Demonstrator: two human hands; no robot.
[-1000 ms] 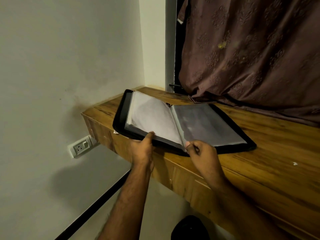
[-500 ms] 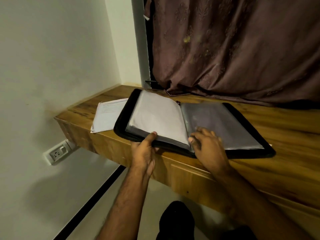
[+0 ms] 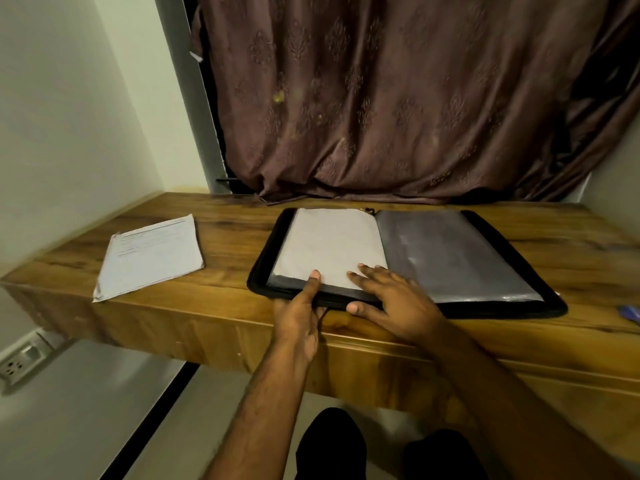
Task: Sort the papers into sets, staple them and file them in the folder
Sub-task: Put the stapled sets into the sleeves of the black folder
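Observation:
A black zip folder (image 3: 512, 308) lies open on the wooden desk (image 3: 221, 306). Its left page holds a white sheet (image 3: 329, 244) in a sleeve; the right side shows grey plastic sleeves (image 3: 446, 254). My left hand (image 3: 299, 317) grips the folder's front edge, thumb on top of the left page and fingers underneath. My right hand (image 3: 391, 296) lies flat with spread fingers across the bottom of the left page near the spine, its thumb at the folder's front edge. A set of printed papers (image 3: 149, 258) lies on the desk to the folder's left.
A brown curtain (image 3: 398, 98) hangs behind the desk. A wall (image 3: 69, 116) closes the left side, with a socket (image 3: 20, 362) below desk level. A small blue object (image 3: 630, 311) shows at the right edge of the desk.
The view has swung right and down, bringing the loose papers fully into sight. My right hand has moved from the spine's bottom edge onto the left page, fingers spread flat. My left hand keeps its hold.

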